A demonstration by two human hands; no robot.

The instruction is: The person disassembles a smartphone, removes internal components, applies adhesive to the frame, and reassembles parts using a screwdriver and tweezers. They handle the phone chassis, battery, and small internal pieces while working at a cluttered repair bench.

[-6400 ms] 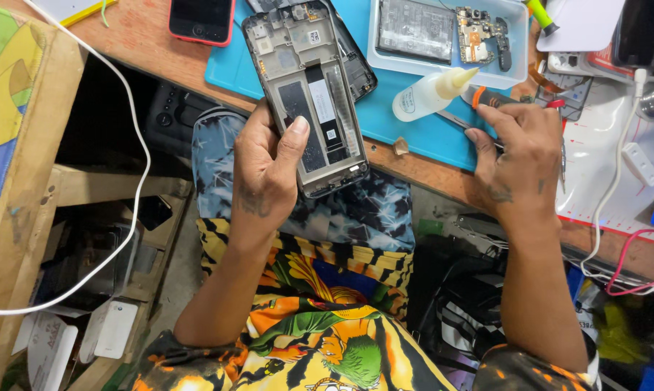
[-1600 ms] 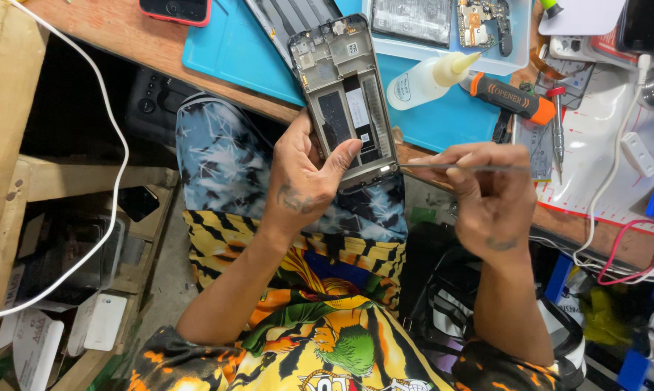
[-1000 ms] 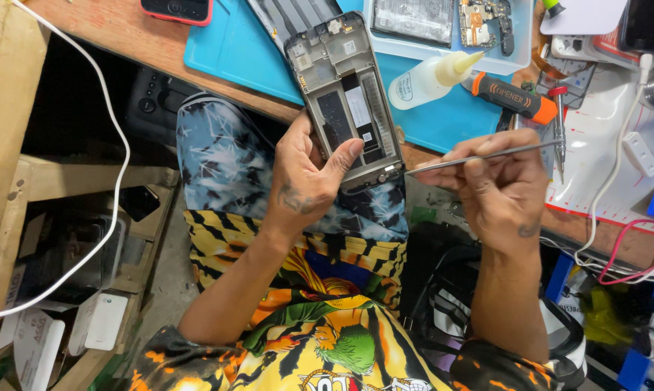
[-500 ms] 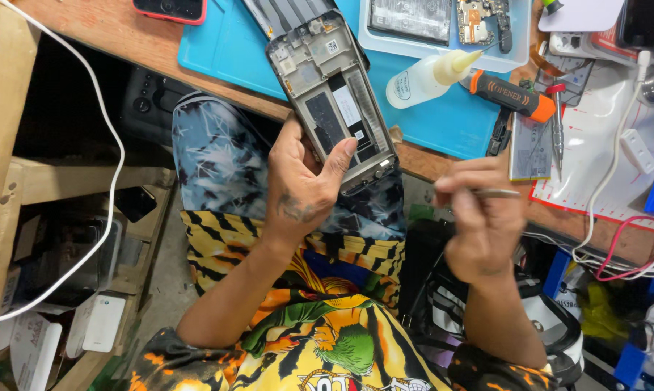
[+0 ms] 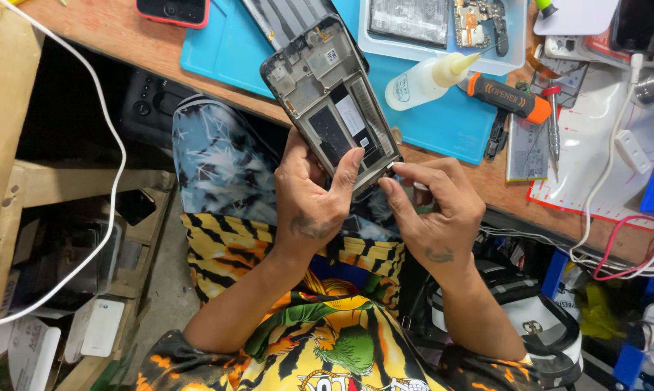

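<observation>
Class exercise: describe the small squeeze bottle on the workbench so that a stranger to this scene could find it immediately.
Start at the blue mat on the wooden bench. Right of the opened phone frame held in the left hand, the squeeze bottle lies on its side. It is the only translucent white item with a tapered yellowish nozzle, beside the orange-handled tool.

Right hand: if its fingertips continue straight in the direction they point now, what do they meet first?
Probably the lower corner of the opened phone frame, which the right hand nearly touches already; depth is uncertain.
</observation>
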